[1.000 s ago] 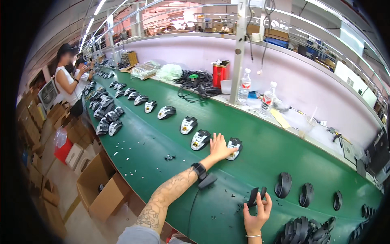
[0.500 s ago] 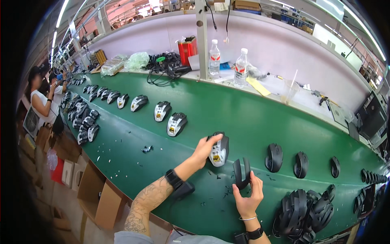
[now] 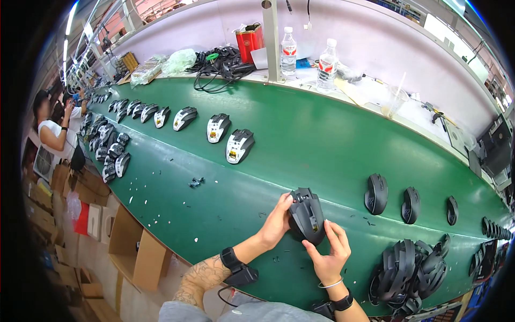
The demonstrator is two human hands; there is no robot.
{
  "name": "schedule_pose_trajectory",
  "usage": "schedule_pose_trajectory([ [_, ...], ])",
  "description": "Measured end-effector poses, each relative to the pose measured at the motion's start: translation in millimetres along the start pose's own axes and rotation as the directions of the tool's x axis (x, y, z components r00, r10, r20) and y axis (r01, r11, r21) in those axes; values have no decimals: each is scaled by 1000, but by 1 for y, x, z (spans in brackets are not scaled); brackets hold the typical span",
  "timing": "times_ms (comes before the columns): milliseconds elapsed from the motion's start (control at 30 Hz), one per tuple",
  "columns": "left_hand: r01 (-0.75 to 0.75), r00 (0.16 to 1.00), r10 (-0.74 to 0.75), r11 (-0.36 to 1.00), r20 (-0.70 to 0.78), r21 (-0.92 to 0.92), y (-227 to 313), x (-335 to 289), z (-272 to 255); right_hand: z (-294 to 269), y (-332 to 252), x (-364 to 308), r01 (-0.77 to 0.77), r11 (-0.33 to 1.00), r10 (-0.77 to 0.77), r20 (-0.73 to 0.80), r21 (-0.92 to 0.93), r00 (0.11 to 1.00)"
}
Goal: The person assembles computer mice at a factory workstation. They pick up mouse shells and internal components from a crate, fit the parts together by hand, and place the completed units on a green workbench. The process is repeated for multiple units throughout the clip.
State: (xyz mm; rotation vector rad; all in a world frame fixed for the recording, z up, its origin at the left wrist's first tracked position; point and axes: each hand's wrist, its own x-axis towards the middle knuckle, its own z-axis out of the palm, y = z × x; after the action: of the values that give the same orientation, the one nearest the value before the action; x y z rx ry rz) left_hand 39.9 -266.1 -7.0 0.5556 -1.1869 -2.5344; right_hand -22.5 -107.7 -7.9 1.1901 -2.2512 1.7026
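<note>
Above the near part of the green bench I hold a computer mouse [image 3: 308, 217] between both hands. A black top cover lies over it, with a small yellowish spot showing through an opening. My left hand [image 3: 274, 224] is closed on its left side, thumb and fingers near the front end. My right hand [image 3: 330, 256] grips the lower right edge with thumb and fingertips. Beyond my left hand stands an uncovered mouse [image 3: 240, 146], white at the rear and black in front. Past my right hand rests a black mouse-shaped piece [image 3: 376, 194].
A heap of black mouse covers [image 3: 399, 273] lies right of my right forearm. Uncovered mice run in a row to the far left. Black scraps [image 3: 196, 183] dot the green bench [image 3: 306, 134]. Bottles [image 3: 326, 67] stand along the back shelf. A person [image 3: 52, 126] works at the left.
The black cover from my right hand now lies over the mouse in my left. Both hands have come together on it, and the mouse has moved nearer and to the right.
</note>
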Motion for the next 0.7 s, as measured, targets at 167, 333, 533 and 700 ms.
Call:
schedule_pose_trajectory([
  [167, -26, 998, 20, 995, 66, 92, -11, -10, 10, 0, -1, 3, -68, 997, 66, -54, -29, 996],
  [333, -119, 988, 92, 964, 120, 237, -8, -17, 17, -3, -2, 4, -89, 996, 88, -29, -14, 996],
  [533, -96, 993, 70, 950, 96, 297, -7, -15, 18, -8, -4, 8, -87, 996, 88, 14, -22, 996],
  [700, -94, 994, 76, 960, 76, 266, -13, -12, 10, -10, -7, 14, -59, 998, 61, 76, -35, 995],
])
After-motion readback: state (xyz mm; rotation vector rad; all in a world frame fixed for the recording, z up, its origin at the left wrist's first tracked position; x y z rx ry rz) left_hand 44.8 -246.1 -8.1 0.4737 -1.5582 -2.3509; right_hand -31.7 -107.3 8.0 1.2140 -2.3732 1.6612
